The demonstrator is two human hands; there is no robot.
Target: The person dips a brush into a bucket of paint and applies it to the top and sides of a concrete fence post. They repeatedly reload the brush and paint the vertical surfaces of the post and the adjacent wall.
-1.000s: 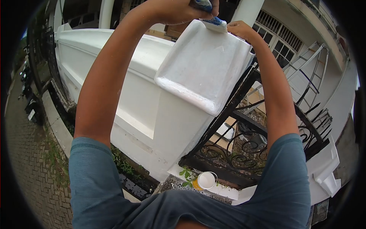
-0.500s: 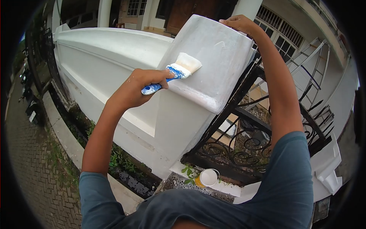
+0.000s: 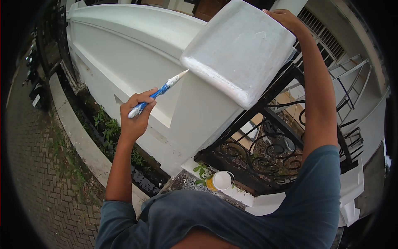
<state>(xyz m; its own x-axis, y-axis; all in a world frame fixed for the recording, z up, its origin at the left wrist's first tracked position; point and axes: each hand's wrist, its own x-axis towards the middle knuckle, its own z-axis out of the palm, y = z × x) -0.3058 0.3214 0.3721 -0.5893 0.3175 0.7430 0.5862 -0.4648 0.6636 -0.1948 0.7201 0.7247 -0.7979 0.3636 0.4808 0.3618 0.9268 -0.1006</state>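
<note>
My left hand [image 3: 139, 108] is closed around the blue, paint-smeared handle of a paintbrush [image 3: 166, 87]. The brush is seen edge-on, its pale bristles pointing up and right toward the lower left edge of a white pillar cap [image 3: 244, 50]. Whether the bristle tip touches the pillar cannot be made out. Wet-looking white paint lies along the cap's near rounded edge. At the cap's far right edge my right hand [image 3: 285, 20] grips the rim, with some of its fingers hidden. Below stands a yellow-and-white paint bucket [image 3: 223, 180] with a wire handle.
A white boundary wall [image 3: 124, 54] runs left from the pillar. Black wrought-iron gate bars [image 3: 273, 153] adjoin it on the right, with a metal ladder [image 3: 350, 89] behind. A drainage ditch [image 3: 147, 180] with weeds and a brick-paved road [image 3: 54, 199] lie at left.
My left hand has drawn the brush off the cap's face, down and left, turning it edge-on. My right hand stays on the cap's edge. The view has shifted.
</note>
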